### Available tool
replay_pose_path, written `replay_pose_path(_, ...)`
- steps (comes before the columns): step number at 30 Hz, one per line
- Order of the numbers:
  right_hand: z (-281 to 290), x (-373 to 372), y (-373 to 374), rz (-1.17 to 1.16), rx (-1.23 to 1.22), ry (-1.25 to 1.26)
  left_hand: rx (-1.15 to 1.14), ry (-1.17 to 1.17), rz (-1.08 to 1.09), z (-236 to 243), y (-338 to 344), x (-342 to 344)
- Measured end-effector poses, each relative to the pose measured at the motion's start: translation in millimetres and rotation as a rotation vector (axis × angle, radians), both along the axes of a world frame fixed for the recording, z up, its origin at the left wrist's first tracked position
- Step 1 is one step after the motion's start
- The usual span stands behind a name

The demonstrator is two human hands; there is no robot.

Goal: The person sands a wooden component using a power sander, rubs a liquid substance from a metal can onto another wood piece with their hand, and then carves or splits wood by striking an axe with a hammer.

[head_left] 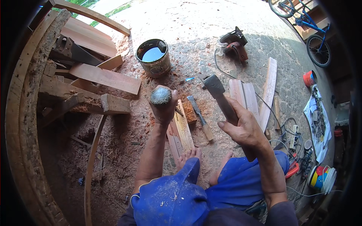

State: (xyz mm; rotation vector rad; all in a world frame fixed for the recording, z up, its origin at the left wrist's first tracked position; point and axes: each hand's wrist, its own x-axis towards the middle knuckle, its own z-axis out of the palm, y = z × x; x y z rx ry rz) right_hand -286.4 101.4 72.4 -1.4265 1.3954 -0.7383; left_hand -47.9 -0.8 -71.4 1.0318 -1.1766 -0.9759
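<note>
My left hand (pixel 164 112) is closed around an upright chisel (pixel 160 96), its round, battered butt end facing up at me. Below it lies a narrow wooden piece (pixel 184 130) with dark slots cut in it, and my bare foot (pixel 189 155) rests on its near end. Whether the chisel's edge touches the wood is hidden behind the hand. My right hand (pixel 245 127) grips a hammer (pixel 213 86) by its handle, the metal head raised right of the chisel. Between them on the ground is a second chisel (pixel 201 118) with a wooden handle.
A bucket of dark liquid (pixel 153 62) stands ahead. Boards and a handsaw (pixel 69 51) are piled left beside a wooden frame (pixel 28 94). A corded power tool (pixel 235 47), planks (pixel 268 88), cables (pixel 298 139) and a bicycle (pixel 311 30) are on the right.
</note>
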Motion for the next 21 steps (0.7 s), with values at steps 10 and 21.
replay_pose_path(10,13,6,16,-0.011,-0.184,-0.054,-0.009,-0.079,-0.013,-9,4,-14)
replay_pose_path(21,-2,40,-4,0.312,-0.32,0.737,-0.474,-0.391,-0.063,-7,14,-25)
